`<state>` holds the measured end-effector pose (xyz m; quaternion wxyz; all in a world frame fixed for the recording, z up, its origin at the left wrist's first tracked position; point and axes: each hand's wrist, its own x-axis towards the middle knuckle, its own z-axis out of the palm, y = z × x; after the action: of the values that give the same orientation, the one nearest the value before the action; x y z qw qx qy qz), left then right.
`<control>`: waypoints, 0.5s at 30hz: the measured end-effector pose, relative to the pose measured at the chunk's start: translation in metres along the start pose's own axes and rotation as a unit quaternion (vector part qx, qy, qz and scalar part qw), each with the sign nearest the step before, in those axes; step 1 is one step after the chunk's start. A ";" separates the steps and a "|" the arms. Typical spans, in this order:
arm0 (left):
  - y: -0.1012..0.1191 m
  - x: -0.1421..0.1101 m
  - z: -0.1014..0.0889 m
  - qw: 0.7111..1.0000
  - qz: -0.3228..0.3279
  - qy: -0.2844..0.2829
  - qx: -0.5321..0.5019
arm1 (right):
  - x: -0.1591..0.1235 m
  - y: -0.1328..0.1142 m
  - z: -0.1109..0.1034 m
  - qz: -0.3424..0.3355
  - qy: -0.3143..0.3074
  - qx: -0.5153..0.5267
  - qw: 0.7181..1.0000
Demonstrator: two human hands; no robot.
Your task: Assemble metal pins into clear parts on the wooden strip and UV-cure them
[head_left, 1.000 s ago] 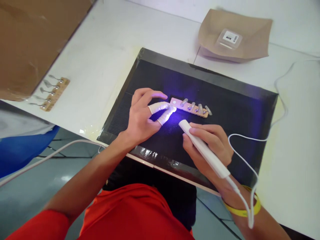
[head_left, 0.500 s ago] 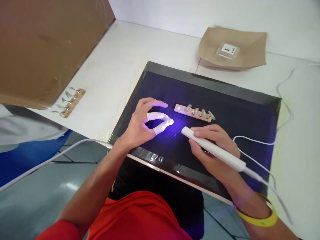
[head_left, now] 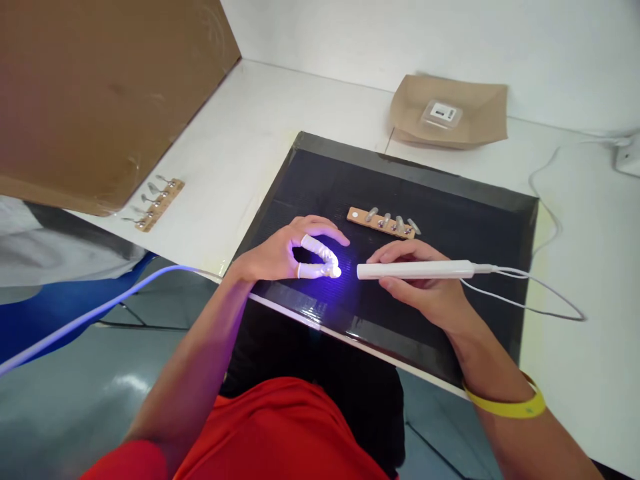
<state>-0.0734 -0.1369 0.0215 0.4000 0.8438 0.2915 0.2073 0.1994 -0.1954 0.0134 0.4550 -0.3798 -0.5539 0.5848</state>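
My left hand [head_left: 285, 253] wears white finger cots on its thumb and index finger. Those two fingertips pinch a small item [head_left: 337, 272] that glares white in violet light, so its kind cannot be made out. My right hand [head_left: 425, 293] grips a slim white corded UV lamp [head_left: 415, 269], its front end pointing left at the pinched item, a short gap apart. Just beyond the hands, a cardboard strip [head_left: 367, 219] with several small clear pieces standing on it lies on the black mat [head_left: 450, 207].
A brown paper tray [head_left: 480, 120] at the back holds a clear plastic case [head_left: 442, 114] with a label. Another cardboard strip [head_left: 159, 207] with several small pieces lies at left, beside a large cardboard panel [head_left: 100, 100]. White cables [head_left: 545, 287] trail at right.
My right hand has swung the lamp from a slant to nearly level. My left hand has turned and come slightly nearer to me, still pinching the small item.
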 end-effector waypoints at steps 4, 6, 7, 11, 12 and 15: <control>0.000 0.000 -0.004 0.999 0.008 -0.029 0.010 | 0.001 0.001 -0.003 0.015 0.014 0.003 1.000; 0.001 0.000 -0.005 0.999 0.011 -0.040 0.007 | 0.001 0.000 -0.003 0.018 0.023 0.001 1.000; 0.001 0.000 -0.005 0.999 0.009 -0.045 0.005 | 0.001 0.000 -0.003 0.020 0.025 0.002 0.999; 0.002 0.001 -0.008 0.998 -0.004 -0.068 0.001 | 0.002 -0.002 -0.003 0.031 0.025 0.018 0.999; 0.002 0.001 -0.009 0.997 -0.003 -0.072 -0.002 | 0.002 -0.003 -0.003 0.035 0.024 0.021 0.999; 0.001 0.001 -0.010 0.997 0.001 -0.079 -0.017 | 0.002 -0.002 -0.004 0.042 0.022 0.031 0.998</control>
<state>-0.0780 -0.1310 0.0289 0.4353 0.8511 0.2545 0.1458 0.2031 -0.1918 0.0155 0.4539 -0.4012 -0.5085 0.6120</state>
